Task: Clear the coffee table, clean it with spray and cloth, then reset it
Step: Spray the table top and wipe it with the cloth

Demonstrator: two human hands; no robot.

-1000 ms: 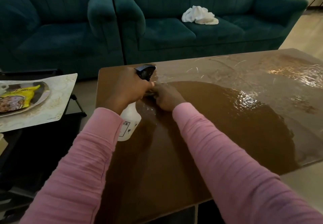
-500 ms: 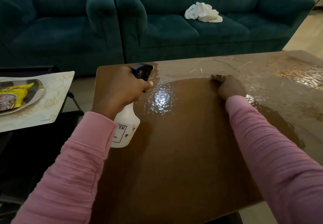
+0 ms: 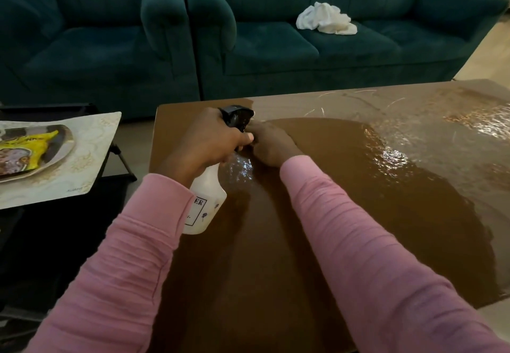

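Plainly, the spray bottle (image 3: 206, 203) is held over the near-left part of the brown counter (image 3: 276, 283), with its white body low and its black spray head (image 3: 237, 117) uppermost. Its long axis is tilted, the base being turned toward the near left and the head toward the far right, so that the nozzle is pointed right across the counter top. The neck is grasped by the left hand (image 3: 205, 140), whose fingers are wrapped round it below the head; the forearm, in a pink sleeve (image 3: 124, 242), is stretched in from the near left. The right hand (image 3: 271, 144) is laid knuckles up on the counter just right of the spray head, close beside the left thumb. Its fingers are hidden, and whether anything is grasped in them cannot be told. A wet sheen (image 3: 392, 157) is seen on the counter farther right. A white cloth (image 3: 327, 19) is seen crumpled on the teal sofa (image 3: 276, 49) beyond, and a plate (image 3: 62, 145) with a yellow packet (image 3: 30, 145) is set on a placemat (image 3: 82, 165) at the left.
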